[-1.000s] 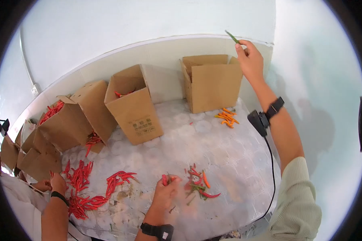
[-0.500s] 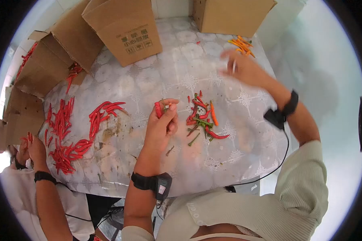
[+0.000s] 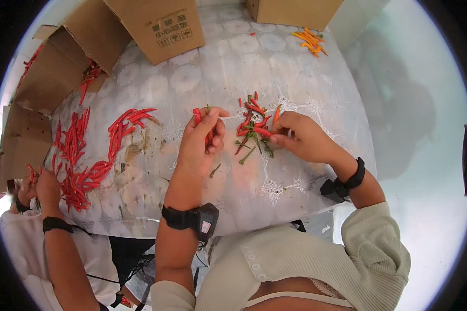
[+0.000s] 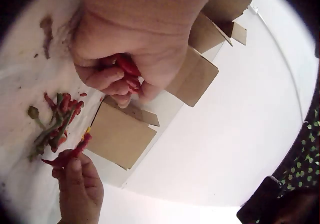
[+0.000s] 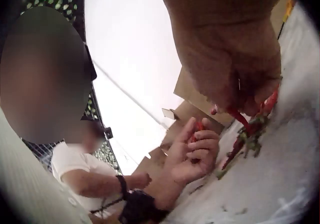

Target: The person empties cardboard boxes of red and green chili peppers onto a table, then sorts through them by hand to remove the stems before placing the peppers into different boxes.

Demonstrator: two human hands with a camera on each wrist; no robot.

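My left hand (image 3: 201, 137) holds red chili peppers (image 4: 127, 65) in its curled fingers, above the middle of the table. To its right, my right hand (image 3: 302, 137) pinches a red chili pepper (image 3: 263, 131) between thumb and fingers. That pepper also shows in the left wrist view, held at the fingertips over a small mixed pile (image 4: 59, 119) of red peppers and green ones or stems. An orange chili pepper (image 3: 277, 113) lies beside the pile, close to the right fingers.
Cardboard boxes (image 3: 163, 31) stand along the back and left. A long heap of red chilies (image 3: 78, 179) lies at the left, where another person's hands (image 3: 45, 189) work. Orange chilies (image 3: 310, 41) lie at the back right, near another box (image 3: 296, 13).
My right hand held a green chili up by the back right box, then came down without it and took a red chili from the pile. The head view tilted down. The left hand keeps its peppers.
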